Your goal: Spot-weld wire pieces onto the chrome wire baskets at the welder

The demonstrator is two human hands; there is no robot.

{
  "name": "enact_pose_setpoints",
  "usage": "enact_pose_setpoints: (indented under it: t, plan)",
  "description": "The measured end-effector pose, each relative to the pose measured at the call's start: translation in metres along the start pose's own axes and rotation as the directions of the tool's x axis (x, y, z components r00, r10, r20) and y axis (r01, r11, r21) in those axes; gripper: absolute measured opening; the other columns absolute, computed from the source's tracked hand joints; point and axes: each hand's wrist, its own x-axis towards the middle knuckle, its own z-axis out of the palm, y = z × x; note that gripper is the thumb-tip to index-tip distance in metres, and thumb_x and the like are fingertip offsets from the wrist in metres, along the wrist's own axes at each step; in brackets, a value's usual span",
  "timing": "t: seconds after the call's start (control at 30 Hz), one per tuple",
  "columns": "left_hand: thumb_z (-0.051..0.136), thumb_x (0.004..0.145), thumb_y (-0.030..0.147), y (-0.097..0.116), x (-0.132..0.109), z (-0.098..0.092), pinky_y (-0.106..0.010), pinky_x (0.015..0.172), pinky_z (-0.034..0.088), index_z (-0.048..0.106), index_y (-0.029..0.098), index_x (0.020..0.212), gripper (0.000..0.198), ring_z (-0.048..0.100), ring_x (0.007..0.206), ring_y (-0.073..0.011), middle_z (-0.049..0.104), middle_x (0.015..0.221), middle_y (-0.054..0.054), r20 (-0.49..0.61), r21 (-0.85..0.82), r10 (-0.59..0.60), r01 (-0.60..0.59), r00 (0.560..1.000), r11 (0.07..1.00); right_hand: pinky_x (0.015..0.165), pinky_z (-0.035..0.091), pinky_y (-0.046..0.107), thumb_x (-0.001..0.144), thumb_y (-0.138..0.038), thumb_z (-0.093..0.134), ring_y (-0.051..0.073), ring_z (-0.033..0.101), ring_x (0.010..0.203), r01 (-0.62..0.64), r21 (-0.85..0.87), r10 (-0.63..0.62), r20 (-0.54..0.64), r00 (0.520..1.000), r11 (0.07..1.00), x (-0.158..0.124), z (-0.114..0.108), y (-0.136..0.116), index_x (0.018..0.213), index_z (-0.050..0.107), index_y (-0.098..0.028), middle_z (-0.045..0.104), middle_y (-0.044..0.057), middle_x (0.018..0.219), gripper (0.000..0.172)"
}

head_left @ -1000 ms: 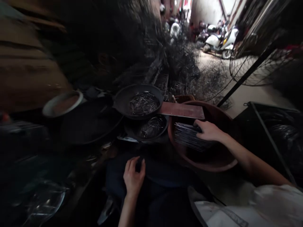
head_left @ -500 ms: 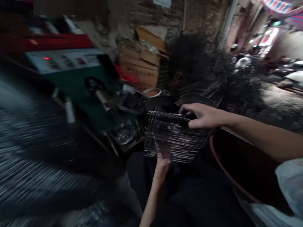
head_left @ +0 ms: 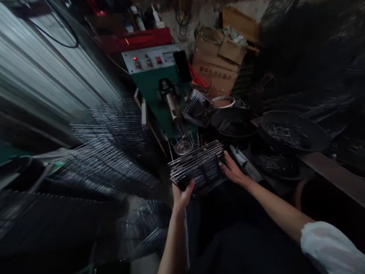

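Between my two hands is a wire basket (head_left: 199, 163) of thin metal rods, held tilted above my lap. My left hand (head_left: 181, 194) grips its near left side, thumb on the wires and the other fingers hidden beneath. The right side is held by my right hand (head_left: 230, 167), its fingers bent against the end wires. Just beyond the basket, a green machine (head_left: 159, 99) carries a metal arm (head_left: 173, 106) that reaches down to a round wire piece (head_left: 183, 146). Some wires blur from motion.
Stacked wire racks (head_left: 111, 152) fill the left side. Dark pans (head_left: 295, 131) with small wire parts stand at the right, near a flat board (head_left: 333, 177). Behind are a cardboard box (head_left: 218, 64) and a wire frame (head_left: 198, 108) beside the machine.
My view has swung left and down. The basket has turned in my hands and come nearer the machine; my right hand has shifted from its top edge to its right side.
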Motion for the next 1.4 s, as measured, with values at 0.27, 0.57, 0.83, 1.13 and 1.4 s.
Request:
enact_pose_setpoints:
  t: [0.27,0.57,0.83,1.13,1.4]
  plan:
    - [0.073,0.071,0.029,-0.018,-0.004,0.034,-0.034,0.085,0.052,0.053,0.017,0.12,0.054,0.064,0.091,-0.0211,0.066,0.1,-0.005,-0.021,0.18,-0.093,0.095,0.995,0.979,0.118,0.032,0.047,0.093,-0.035,0.05,0.026,0.042,0.139,-0.193,0.193,0.164,0.155,0.974,0.962,0.0,-0.004,0.041,0.156,0.027,-0.023,0.047,0.007,0.15,0.068]
    - [0.076,0.067,0.03,-0.014,-0.024,0.036,-0.032,0.075,0.052,0.063,0.017,0.1,0.038,0.065,0.082,-0.0211,0.069,0.092,-0.005,-0.081,0.147,-0.146,0.157,0.986,0.977,0.121,0.027,0.05,0.092,-0.027,0.052,0.029,0.025,0.149,0.078,-0.133,-0.064,0.104,0.993,0.988,-0.026,-0.026,0.018,0.162,0.005,-0.02,0.024,0.013,0.161,0.085]
    - [0.078,0.064,0.032,-0.027,-0.028,0.041,-0.034,0.076,0.052,0.065,0.017,0.098,0.039,0.066,0.082,-0.0221,0.07,0.091,-0.006,-0.203,0.115,-0.142,0.167,0.969,0.979,0.122,0.025,0.053,0.078,-0.018,0.058,0.032,0.021,0.15,0.095,-0.209,-0.034,0.278,0.96,0.973,-0.026,-0.044,0.014,0.162,0.011,-0.018,0.025,0.013,0.162,0.096]
    - [0.083,0.064,0.038,-0.028,-0.024,0.043,-0.034,0.083,0.053,0.065,0.017,0.106,0.05,0.067,0.089,-0.0217,0.071,0.099,-0.006,-0.118,-0.048,-0.202,0.198,0.972,0.979,0.106,0.043,0.051,0.098,-0.059,0.033,0.033,0.056,0.124,-0.131,0.001,0.13,0.063,0.989,0.991,-0.02,-0.011,0.038,0.142,0.041,-0.013,0.059,0.02,0.133,0.064]
    - [0.082,0.068,0.037,-0.016,-0.045,0.036,-0.036,0.084,0.054,0.065,0.017,0.104,0.045,0.068,0.089,-0.0228,0.072,0.099,-0.007,-0.093,0.04,-0.178,0.182,0.98,0.982,0.101,0.045,0.045,0.102,-0.059,0.032,0.029,0.057,0.121,-0.024,0.085,0.02,0.051,0.998,0.996,-0.038,-0.009,0.031,0.138,0.04,-0.018,0.058,0.015,0.131,0.056]
